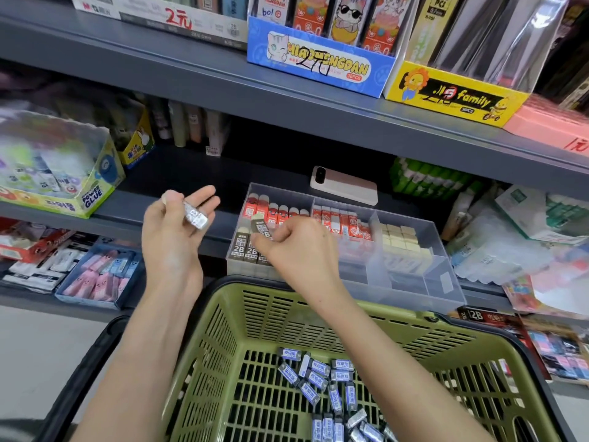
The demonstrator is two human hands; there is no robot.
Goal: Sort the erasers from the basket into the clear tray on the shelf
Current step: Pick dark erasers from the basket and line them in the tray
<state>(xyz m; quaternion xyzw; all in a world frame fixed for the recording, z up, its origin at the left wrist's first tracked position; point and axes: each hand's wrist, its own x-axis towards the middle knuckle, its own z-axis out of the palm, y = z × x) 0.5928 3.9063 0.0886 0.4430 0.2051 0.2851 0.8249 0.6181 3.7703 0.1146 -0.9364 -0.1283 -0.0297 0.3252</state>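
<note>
Above a green basket of loose erasers, the right hand pinches one eraser into the clear tray's near-left section, while the left hand, fingers loosely spread, keeps a spare eraser ready.

Both forearms are bare to the frame's edge, and the hands wear no gloves.

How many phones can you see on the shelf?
1. The pink phone lies flat on the dark shelf, just behind the clear tray. Others could be hidden behind the boxes.
</note>
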